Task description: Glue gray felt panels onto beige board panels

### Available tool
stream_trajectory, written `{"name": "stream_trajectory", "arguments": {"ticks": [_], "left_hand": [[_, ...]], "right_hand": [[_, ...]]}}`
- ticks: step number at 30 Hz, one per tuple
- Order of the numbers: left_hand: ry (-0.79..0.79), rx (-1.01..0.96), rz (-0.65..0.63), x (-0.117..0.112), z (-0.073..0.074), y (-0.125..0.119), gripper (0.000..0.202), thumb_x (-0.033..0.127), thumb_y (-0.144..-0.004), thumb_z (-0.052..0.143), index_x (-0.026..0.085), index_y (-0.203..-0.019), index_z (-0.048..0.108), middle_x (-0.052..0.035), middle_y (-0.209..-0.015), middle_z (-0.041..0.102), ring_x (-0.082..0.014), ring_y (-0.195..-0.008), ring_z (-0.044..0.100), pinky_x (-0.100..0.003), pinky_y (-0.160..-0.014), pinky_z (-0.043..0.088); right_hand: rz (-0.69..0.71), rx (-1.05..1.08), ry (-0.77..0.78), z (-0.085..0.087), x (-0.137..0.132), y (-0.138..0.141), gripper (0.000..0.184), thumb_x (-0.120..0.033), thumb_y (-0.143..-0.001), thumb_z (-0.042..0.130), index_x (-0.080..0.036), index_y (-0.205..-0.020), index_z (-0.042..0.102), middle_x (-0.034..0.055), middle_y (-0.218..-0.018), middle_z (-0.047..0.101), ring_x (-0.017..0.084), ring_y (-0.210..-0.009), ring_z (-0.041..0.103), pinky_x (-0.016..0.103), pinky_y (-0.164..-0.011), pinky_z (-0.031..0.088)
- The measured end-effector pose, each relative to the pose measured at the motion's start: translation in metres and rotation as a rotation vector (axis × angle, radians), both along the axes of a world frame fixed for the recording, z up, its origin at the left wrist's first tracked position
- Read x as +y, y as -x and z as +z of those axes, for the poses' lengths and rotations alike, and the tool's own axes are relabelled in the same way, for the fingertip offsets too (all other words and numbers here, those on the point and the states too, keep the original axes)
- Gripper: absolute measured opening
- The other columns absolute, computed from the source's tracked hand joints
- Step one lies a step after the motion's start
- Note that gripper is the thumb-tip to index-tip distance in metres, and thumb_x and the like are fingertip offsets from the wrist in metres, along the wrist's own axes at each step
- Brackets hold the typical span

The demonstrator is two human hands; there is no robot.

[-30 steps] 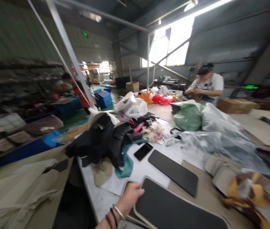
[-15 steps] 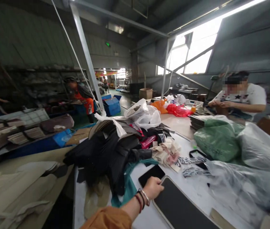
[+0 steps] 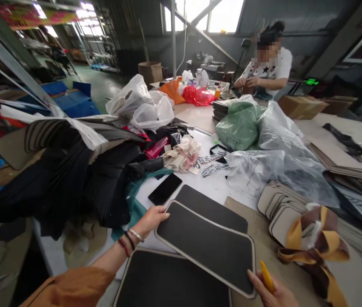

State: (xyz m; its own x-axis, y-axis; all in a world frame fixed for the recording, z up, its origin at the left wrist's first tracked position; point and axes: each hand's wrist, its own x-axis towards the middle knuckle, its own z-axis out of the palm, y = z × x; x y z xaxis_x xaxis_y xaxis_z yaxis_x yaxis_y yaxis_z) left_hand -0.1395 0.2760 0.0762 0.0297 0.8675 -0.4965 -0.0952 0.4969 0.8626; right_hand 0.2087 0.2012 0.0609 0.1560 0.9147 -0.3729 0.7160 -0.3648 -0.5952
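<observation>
A flat black panel [image 3: 206,243] with a pale edge and rounded corners is held up, tilted, between both hands. My left hand [image 3: 153,218] pinches its upper left corner. At the lower right corner my right hand [image 3: 270,290] grips it with the thumb on top; a yellow tool or handle [image 3: 266,277] also sticks out of that hand, its working end unclear. Beneath lies another black panel [image 3: 168,281] with a pale edge, and a plain dark sheet [image 3: 211,204] shows behind. A black phone [image 3: 165,189] rests just beyond my left hand.
Black layered pieces [image 3: 104,183] are heaped on the left. Stacked beige pieces [image 3: 283,204] and a brown-and-yellow strap [image 3: 321,238] lie on the right. Plastic bags [image 3: 241,125] stand farther back. Across the table [image 3: 196,113] a person [image 3: 267,68] sits working with both hands.
The view has swung right and down. My right hand has come into view with the yellow tool. The panel in my left hand is now held by both hands.
</observation>
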Motion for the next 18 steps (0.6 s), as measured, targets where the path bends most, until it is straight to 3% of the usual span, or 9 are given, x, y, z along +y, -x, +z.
{"name": "stream_trajectory", "arguments": {"ticks": [6, 11, 15, 18], "left_hand": [[0.033, -0.004, 0.065, -0.019, 0.024, 0.012, 0.022, 0.028, -0.055, 0.072, 0.012, -0.066, 0.063, -0.0019, -0.060, 0.063, -0.0138, -0.056, 0.056, -0.025, -0.057, 0.041], [0.044, 0.073, 0.110, -0.078, 0.047, 0.036, 0.025, 0.033, -0.057, 0.073, 0.012, -0.069, 0.066, -0.0028, -0.063, 0.065, -0.0153, -0.058, 0.057, -0.025, -0.057, 0.043], [0.089, 0.105, 0.149, -0.124, 0.040, 0.047, 0.035, 0.040, -0.055, 0.073, 0.012, -0.075, 0.067, -0.0044, -0.069, 0.068, -0.0194, -0.066, 0.061, -0.028, -0.064, 0.046], [0.110, 0.071, 0.171, -0.142, 0.028, 0.047, 0.040, 0.043, -0.053, 0.074, 0.012, -0.078, 0.068, -0.0051, -0.070, 0.069, -0.0215, -0.069, 0.062, -0.031, -0.066, 0.048]], "right_hand": [[-0.010, 0.075, 0.017, 0.029, -0.019, 0.018, 0.044, -0.064, -0.064, 0.047, -0.022, -0.053, 0.048, -0.0027, -0.043, 0.040, 0.013, -0.042, 0.041, 0.023, -0.042, 0.034], [0.046, 0.183, 0.027, 0.027, -0.052, 0.035, 0.042, -0.062, -0.066, 0.049, -0.022, -0.055, 0.045, -0.0030, -0.047, 0.042, 0.013, -0.046, 0.042, 0.024, -0.047, 0.037], [0.111, 0.161, -0.012, 0.015, -0.066, 0.051, 0.039, -0.059, -0.067, 0.045, -0.022, -0.053, 0.042, -0.0016, -0.049, 0.047, 0.016, -0.050, 0.046, 0.026, -0.051, 0.036], [0.145, 0.137, 0.008, 0.012, -0.069, 0.056, 0.036, -0.056, -0.068, 0.042, -0.023, -0.054, 0.039, -0.0012, -0.048, 0.049, 0.017, -0.051, 0.047, 0.027, -0.051, 0.035]]}}
